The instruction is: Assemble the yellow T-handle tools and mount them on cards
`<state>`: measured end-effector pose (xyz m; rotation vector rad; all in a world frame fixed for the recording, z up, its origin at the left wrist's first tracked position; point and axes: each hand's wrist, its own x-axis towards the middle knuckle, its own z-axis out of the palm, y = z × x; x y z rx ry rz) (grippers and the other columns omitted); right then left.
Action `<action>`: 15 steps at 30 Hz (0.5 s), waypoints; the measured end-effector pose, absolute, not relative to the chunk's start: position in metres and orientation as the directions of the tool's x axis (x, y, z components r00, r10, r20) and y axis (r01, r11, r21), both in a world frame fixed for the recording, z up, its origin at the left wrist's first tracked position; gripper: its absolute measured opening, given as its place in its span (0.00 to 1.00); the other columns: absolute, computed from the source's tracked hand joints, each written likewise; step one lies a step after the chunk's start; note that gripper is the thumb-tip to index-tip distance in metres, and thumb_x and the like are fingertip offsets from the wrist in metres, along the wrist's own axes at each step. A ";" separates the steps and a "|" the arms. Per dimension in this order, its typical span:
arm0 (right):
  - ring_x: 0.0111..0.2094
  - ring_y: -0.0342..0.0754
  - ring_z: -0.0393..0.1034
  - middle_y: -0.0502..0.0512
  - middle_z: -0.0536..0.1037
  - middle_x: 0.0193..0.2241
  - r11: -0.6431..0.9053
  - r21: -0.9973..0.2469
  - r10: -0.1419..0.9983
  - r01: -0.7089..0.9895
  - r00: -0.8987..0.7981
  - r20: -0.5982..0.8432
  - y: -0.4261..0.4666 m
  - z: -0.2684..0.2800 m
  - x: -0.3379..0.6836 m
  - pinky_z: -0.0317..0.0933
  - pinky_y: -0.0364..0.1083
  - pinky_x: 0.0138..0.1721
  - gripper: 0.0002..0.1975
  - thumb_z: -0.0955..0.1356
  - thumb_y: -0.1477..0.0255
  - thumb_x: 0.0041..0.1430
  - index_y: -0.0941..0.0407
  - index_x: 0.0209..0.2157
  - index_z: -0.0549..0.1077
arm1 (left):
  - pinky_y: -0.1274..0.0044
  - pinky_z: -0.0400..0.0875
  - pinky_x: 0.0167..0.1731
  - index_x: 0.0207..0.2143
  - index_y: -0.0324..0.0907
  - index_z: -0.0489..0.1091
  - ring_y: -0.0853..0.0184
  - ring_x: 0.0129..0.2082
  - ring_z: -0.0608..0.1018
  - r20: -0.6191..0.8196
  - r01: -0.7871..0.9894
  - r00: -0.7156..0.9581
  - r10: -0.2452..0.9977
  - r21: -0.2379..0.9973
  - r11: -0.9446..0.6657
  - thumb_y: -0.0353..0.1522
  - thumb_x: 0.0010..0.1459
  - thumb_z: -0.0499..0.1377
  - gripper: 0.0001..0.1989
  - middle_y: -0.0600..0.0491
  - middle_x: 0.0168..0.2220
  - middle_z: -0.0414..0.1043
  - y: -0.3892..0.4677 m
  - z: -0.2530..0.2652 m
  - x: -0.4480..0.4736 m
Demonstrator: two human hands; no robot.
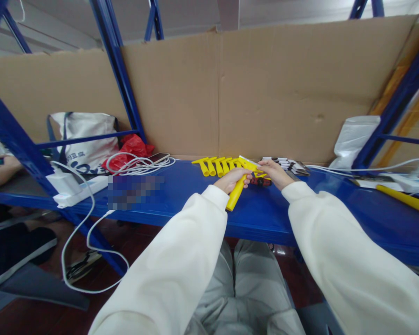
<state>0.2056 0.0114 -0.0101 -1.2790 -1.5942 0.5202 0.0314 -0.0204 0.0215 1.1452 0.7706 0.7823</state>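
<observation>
Yellow but for a pale strip along its head, a T-shaped tool [234, 197] is held between both hands, over the desk [181, 186] and near its front edge; whether its lower end touches the surface I cannot tell. Left hand [231, 180] is wrapped round the top of the handle, just under the head; right hand [275, 173] seems to pinch the head's right end in its fingertips, though any small part between them is too tiny to make out.

As for trouble, a hard push from the right hand could twist the handle in the left, since that grip sits high and leaves the lower length unsupported; if the pale strip is a sharp edge, a slipping finger might get nicked; a careless reach forward could scatter the row of yellow pieces [211, 167] lying close beyond, or bump the dark red object [261, 181] just right of the handle.

The handle's long axis slants, its free end pointing back toward the wearer and slightly left; the head lies crosswise at the far end, its left tip aimed away toward the cardboard [265, 93].
</observation>
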 end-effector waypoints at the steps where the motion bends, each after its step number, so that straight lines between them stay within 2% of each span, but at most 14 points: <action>1: 0.32 0.48 0.75 0.51 0.77 0.30 0.328 -0.866 0.924 0.378 0.062 0.377 0.010 -0.010 0.205 0.71 0.47 0.36 0.08 0.70 0.71 0.55 0.53 0.38 0.70 | 0.84 0.52 0.14 0.33 0.42 0.61 0.78 0.11 0.59 -0.119 -0.143 0.515 0.849 0.964 0.222 0.21 0.67 0.47 0.11 0.64 0.17 0.56 -0.020 0.021 0.032; 3: 0.29 0.46 0.73 0.50 0.77 0.28 0.256 -0.956 0.956 0.145 0.110 0.273 0.007 -0.008 0.203 0.68 0.44 0.33 0.09 0.72 0.74 0.51 0.53 0.35 0.70 | 0.84 0.52 0.14 0.33 0.42 0.61 0.78 0.11 0.59 -0.119 -0.146 0.516 0.848 0.963 0.225 0.21 0.67 0.48 0.11 0.64 0.17 0.56 -0.020 0.021 0.032; 6: 0.27 0.43 0.71 0.48 0.76 0.26 0.231 -0.973 0.966 0.009 0.116 0.230 0.004 -0.005 0.200 0.65 0.42 0.29 0.11 0.73 0.78 0.46 0.53 0.31 0.69 | 0.84 0.52 0.14 0.35 0.41 0.63 0.77 0.12 0.59 -0.120 -0.147 0.517 0.847 0.963 0.227 0.21 0.66 0.48 0.09 0.63 0.17 0.56 -0.018 0.020 0.032; 11: 0.26 0.43 0.69 0.47 0.75 0.27 0.240 -0.971 0.968 -0.021 0.088 0.237 0.002 -0.004 0.199 0.64 0.42 0.28 0.13 0.74 0.79 0.44 0.53 0.31 0.69 | 0.84 0.52 0.14 0.33 0.41 0.62 0.77 0.11 0.59 -0.105 -0.160 0.518 0.849 0.963 0.217 0.21 0.66 0.47 0.11 0.63 0.17 0.57 -0.017 0.018 0.032; 15: 0.27 0.43 0.69 0.48 0.75 0.27 0.238 -0.967 0.962 0.092 0.115 0.247 0.004 -0.006 0.197 0.63 0.42 0.28 0.10 0.73 0.76 0.48 0.53 0.31 0.70 | 0.84 0.52 0.14 0.33 0.42 0.61 0.78 0.11 0.58 -0.105 -0.162 0.516 0.850 0.963 0.217 0.21 0.67 0.47 0.11 0.64 0.17 0.56 -0.017 0.018 0.032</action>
